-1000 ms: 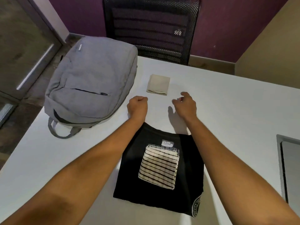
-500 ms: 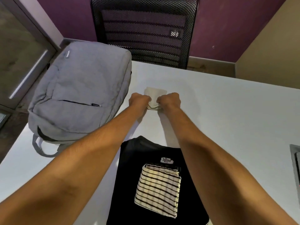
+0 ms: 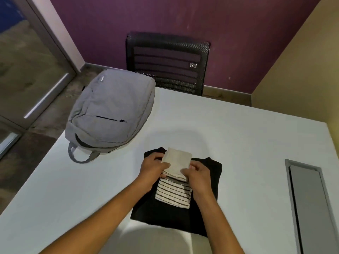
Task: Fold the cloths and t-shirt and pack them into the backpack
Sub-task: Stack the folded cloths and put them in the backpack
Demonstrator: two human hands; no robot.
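- Nearest the camera, on the white table [image 3: 55,198], a folded black t-shirt [image 3: 152,213] lies flat, with a folded striped cloth [image 3: 173,196] resting on top of it.
- Just above the far end of the striped cloth, both hands hold a folded beige cloth [image 3: 177,161], tilted so that its far edge is raised.
- The left hand [image 3: 153,166] grips the beige cloth's left side, thumb on top and fingers curled beneath.
- The right hand [image 3: 198,174] pinches its near right corner, fingers curled round the edge.
- To the right, a grey panel [image 3: 310,208] is set into the tabletop.
- Farther back on the left, the grey backpack [image 3: 111,110] lies flat over the table's far left corner, zipped shut, handle loop toward the camera.
- Beyond the table stands a black mesh chair [image 3: 167,65] against a purple wall [image 3: 229,24].
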